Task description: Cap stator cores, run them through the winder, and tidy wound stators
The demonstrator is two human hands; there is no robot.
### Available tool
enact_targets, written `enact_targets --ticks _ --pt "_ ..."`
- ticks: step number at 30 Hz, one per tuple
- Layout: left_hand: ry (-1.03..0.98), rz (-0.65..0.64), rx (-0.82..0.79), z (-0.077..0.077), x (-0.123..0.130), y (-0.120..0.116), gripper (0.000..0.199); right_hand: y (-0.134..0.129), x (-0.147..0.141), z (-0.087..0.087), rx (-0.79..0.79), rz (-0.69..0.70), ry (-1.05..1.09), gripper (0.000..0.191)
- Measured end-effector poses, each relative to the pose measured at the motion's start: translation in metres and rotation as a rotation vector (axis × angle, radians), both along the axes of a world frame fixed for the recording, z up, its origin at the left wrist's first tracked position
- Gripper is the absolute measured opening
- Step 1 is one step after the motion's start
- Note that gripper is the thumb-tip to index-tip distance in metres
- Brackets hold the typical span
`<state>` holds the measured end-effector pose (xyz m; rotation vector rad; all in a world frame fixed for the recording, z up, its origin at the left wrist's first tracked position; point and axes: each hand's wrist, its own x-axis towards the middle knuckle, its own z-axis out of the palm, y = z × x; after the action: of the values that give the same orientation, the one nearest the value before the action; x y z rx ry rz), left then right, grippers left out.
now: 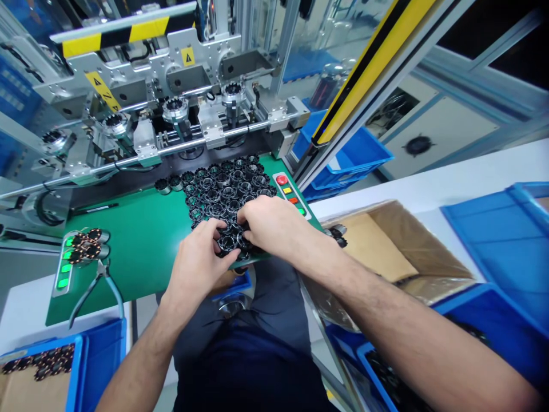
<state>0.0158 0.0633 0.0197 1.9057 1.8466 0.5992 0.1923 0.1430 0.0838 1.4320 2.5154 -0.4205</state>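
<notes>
Many black, ring-shaped stator cores point(214, 194) with toothed rims stand packed together on a green work surface point(141, 240). At the near edge of this cluster, my left hand point(199, 254) has its thumb and fingers curved around a stator core point(227, 243). My right hand point(274, 226) reaches in from the right with curled fingers, gripping among the cores beside the left hand. What lies between its fingertips is partly hidden. Two cores point(168, 184) stand at the cluster's far left corner.
Copper-wound stators point(88, 246) and pliers point(103, 277) lie at left. Button panels point(291, 194) flank the surface. Behind is a machine with a rail point(171, 150) bearing several cores on holders. A cardboard box point(386, 240) and blue bins point(497, 240) stand right; another bin point(81, 366) is lower left.
</notes>
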Motion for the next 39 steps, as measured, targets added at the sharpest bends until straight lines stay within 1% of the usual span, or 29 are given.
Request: enact_targets --ticks 3,5,6,8,9,11,12,13,15,16,17,19,20,21,22,23,25,27,29,30,33,35,37,39 --pt "-0.03 -0.013 0.029 -0.005 -0.002 -0.002 0.055 0.001 0.005 0.0 0.001 -0.004 0.044 0.03" --pt "-0.029 -0.022 0.033 -0.008 -0.006 -0.002 0.055 -0.001 0.018 0.003 0.019 -0.027 0.149 0.03" --pt "-0.024 -0.026 0.033 -0.009 -0.008 -0.003 0.057 -0.003 0.03 0.005 0.031 -0.056 0.224 0.029" --pt "-0.007 -0.034 0.035 -0.007 -0.012 -0.006 0.061 -0.009 0.064 0.008 0.06 -0.145 0.39 0.026" --pt "0.008 -0.035 0.049 -0.003 -0.013 -0.009 0.062 -0.012 0.087 0.008 0.076 -0.197 0.462 0.024" --pt "0.051 -0.03 0.13 0.009 -0.01 -0.02 0.059 -0.019 0.141 0.003 0.108 -0.306 0.556 0.024" --pt "0.071 -0.024 0.181 0.017 -0.006 -0.027 0.054 -0.023 0.169 -0.002 0.128 -0.368 0.562 0.028" --pt "0.083 -0.013 0.237 0.025 0.001 -0.035 0.048 -0.027 0.197 -0.01 0.137 -0.437 0.522 0.032" --pt "0.054 -0.003 0.293 0.035 0.022 -0.046 0.036 -0.037 0.25 -0.031 0.106 -0.58 0.341 0.038" --pt "0.007 -0.044 0.297 0.036 0.037 -0.049 0.029 -0.043 0.272 -0.045 0.056 -0.638 0.226 0.038" --pt "-0.051 -0.123 0.281 0.034 0.056 -0.049 0.024 -0.048 0.292 -0.06 -0.001 -0.676 0.144 0.038" --pt "-0.142 -0.372 0.215 0.021 0.105 -0.039 0.016 -0.059 0.32 -0.092 -0.124 -0.694 0.065 0.038" --pt "-0.13 -0.523 0.158 0.011 0.133 -0.03 0.016 -0.065 0.328 -0.106 -0.176 -0.68 0.069 0.04" --pt "-0.077 -0.644 0.106 -0.001 0.163 -0.019 0.018 -0.071 0.334 -0.119 -0.221 -0.658 0.087 0.044" --pt "0.065 -0.747 0.035 -0.013 0.193 -0.007 0.022 -0.078 0.337 -0.13 -0.257 -0.629 0.118 0.048" --pt "0.252 -0.861 -0.03 -0.025 0.221 0.006 0.027 -0.085 0.338 -0.139 -0.28 -0.599 0.158 0.051" --pt "0.404 -0.918 -0.068 -0.047 0.265 0.027 0.027 -0.1 0.338 -0.15 -0.301 -0.552 0.236 0.061" --pt "0.494 -0.933 -0.074 -0.062 0.292 0.04 0.033 -0.112 0.336 -0.155 -0.301 -0.536 0.284 0.075" --pt "0.563 -0.951 -0.075 -0.07 0.303 0.046 0.04 -0.121 0.336 -0.157 -0.293 -0.548 0.305 0.081" --pt "0.592 -0.963 -0.077 -0.073 0.305 0.049 0.04 -0.123 0.337 -0.158 -0.291 -0.555 0.313 0.079" --pt "0.662 -1.005 -0.085 -0.075 0.303 0.056 0.036 -0.12 0.342 -0.159 -0.313 -0.565 0.338 0.064" --pt "0.692 -1.039 -0.092 -0.073 0.302 0.061 0.031 -0.114 0.346 -0.16 -0.343 -0.571 0.333 0.061" --pt "0.709 -1.056 -0.093 -0.067 0.304 0.067 0.022 -0.107 0.347 -0.159 -0.375 -0.584 0.295 0.069" --pt "0.702 -1.033 -0.062 -0.061 0.315 0.074 0.017 -0.1 0.343 -0.156 -0.392 -0.613 0.223 0.076"
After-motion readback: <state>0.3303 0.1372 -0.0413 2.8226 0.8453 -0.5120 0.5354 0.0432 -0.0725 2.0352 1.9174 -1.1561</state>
